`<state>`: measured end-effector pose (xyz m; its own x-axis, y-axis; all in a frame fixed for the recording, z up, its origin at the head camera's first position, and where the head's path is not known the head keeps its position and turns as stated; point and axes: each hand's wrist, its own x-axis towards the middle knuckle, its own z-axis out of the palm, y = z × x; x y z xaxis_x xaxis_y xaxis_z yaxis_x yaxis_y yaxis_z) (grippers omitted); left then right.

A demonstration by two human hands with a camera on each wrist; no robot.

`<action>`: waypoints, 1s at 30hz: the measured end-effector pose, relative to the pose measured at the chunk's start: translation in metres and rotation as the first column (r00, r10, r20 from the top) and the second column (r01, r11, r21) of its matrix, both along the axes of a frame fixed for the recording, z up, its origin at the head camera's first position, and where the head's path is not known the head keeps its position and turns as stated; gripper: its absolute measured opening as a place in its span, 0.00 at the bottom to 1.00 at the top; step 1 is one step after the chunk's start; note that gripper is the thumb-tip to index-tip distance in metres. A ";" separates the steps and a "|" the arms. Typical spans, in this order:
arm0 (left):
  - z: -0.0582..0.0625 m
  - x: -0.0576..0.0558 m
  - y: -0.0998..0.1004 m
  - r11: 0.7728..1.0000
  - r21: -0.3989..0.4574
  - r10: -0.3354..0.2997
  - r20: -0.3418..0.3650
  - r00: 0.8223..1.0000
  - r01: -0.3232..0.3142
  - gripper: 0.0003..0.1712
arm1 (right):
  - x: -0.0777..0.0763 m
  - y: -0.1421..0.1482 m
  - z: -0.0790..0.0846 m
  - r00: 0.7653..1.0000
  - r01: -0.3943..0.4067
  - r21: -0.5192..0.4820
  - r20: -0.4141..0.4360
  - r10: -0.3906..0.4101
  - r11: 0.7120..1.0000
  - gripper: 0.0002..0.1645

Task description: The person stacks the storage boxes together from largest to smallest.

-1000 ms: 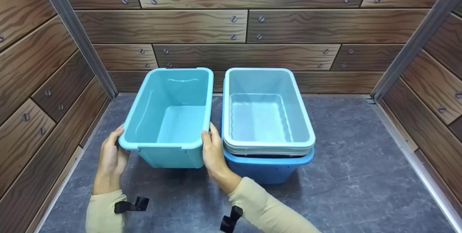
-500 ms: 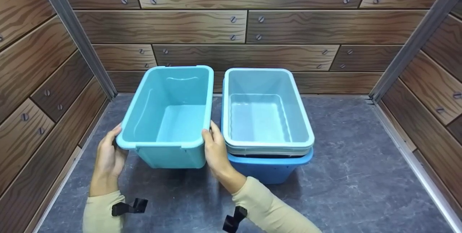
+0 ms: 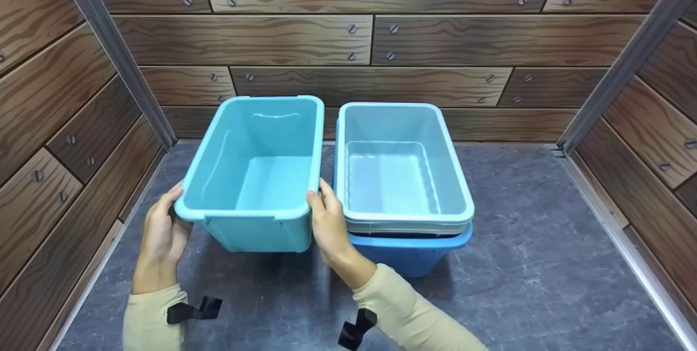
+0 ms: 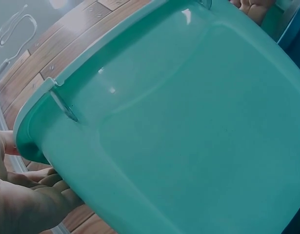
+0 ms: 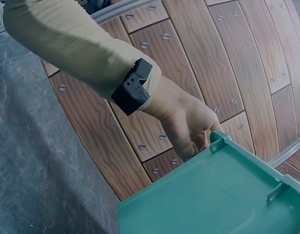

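Note:
A teal plastic storage bin [image 3: 261,231], with nothing visible inside, is held between both hands and appears raised off the grey floor. At its near left corner my left hand [image 3: 163,236] grips the rim, the fingers reaching under it. My right hand [image 3: 329,226] holds the near right corner, thumb at the rim and fingers along the side wall. In the left wrist view the bin's end wall [image 4: 189,117] fills most of the picture. The right wrist view has the left hand [image 5: 189,124] at the bin's corner. Fingers behind the walls are partly hidden.
Close on the right stands a blue bin [image 3: 408,256] with paler translucent tubs [image 3: 405,217] nested in it. Wood-patterned walls [image 3: 305,41] with metal corner strips enclose the grey marbled floor [image 3: 533,264] on the left, right and back.
Both hands have raised the teal bin slightly, and its rim sits higher in the head view. The right hand shifted a little right and up. The nested blue bin stayed put.

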<state>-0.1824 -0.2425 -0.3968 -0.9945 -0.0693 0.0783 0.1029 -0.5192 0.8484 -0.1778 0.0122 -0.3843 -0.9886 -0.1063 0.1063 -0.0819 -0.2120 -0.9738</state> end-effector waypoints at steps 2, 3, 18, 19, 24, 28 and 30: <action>0.002 0.000 0.000 1.000 0.001 -0.002 -0.010 1.000 0.002 0.19 | 0.000 0.001 0.002 1.000 0.004 -0.007 0.008 -0.004 1.000 0.32; 0.003 0.000 0.000 1.000 0.000 -0.005 -0.014 1.000 0.005 0.19 | 0.000 0.001 0.003 1.000 0.007 -0.008 0.010 -0.007 1.000 0.32; 0.012 0.002 0.001 0.998 0.059 -0.021 -0.022 1.000 0.022 0.20 | -0.001 0.010 0.011 0.999 -0.037 0.009 -0.015 0.037 0.999 0.30; 0.013 0.002 0.001 0.997 0.070 -0.024 -0.026 0.999 0.026 0.20 | -0.001 0.011 0.012 0.999 -0.043 0.009 -0.017 0.043 0.999 0.31; 0.014 0.003 0.001 0.996 0.073 -0.045 -0.060 0.997 0.050 0.20 | -0.001 0.012 0.013 0.998 -0.048 0.016 -0.026 0.049 0.999 0.30; 0.013 0.003 0.000 0.995 0.076 -0.056 -0.066 0.996 0.061 0.20 | -0.001 0.013 0.014 0.999 -0.046 0.020 -0.020 0.046 0.999 0.29; 0.014 0.004 0.000 0.995 0.079 -0.050 -0.056 0.997 0.054 0.20 | -0.002 0.014 0.015 0.999 -0.050 0.016 -0.016 0.050 0.999 0.29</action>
